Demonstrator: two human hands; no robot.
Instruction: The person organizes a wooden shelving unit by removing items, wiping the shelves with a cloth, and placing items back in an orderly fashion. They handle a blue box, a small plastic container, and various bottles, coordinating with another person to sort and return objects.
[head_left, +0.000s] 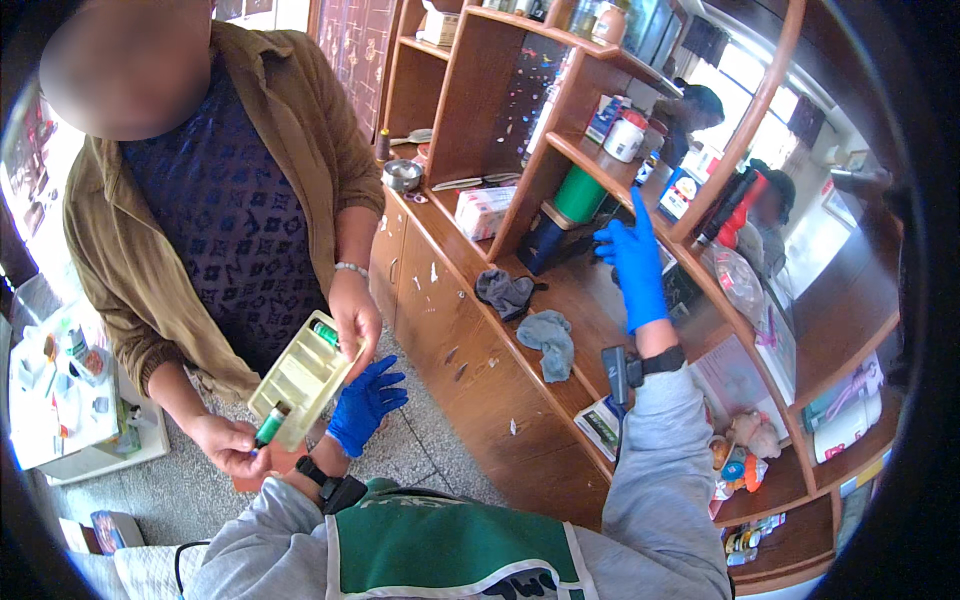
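Note:
My right hand (636, 274), in a blue glove, is raised with its index finger extended up to the edge of a wooden shelf (585, 161). The fingertip is just below a small blue-and-white bottle (646, 168); whether they touch I cannot tell. My left hand (367, 405), also gloved in blue, has its fingers spread and holds nothing. It is beside a pale yellow compartment tray (300, 375), which another person holds. That person's one hand (355, 315) grips the tray's end, and the other hand (229, 442) holds a green-labelled vial (271, 424). A second green item (326, 334) lies inside the tray.
On the cabinet ledge lie a dark cloth (506, 292) and a grey-blue cloth (546, 343). A white jar (625, 136) and boxes stand on the shelf, with a green cylinder (579, 195) below. A metal bowl (403, 175) sits farther back. A cluttered white table (67, 420) is at left.

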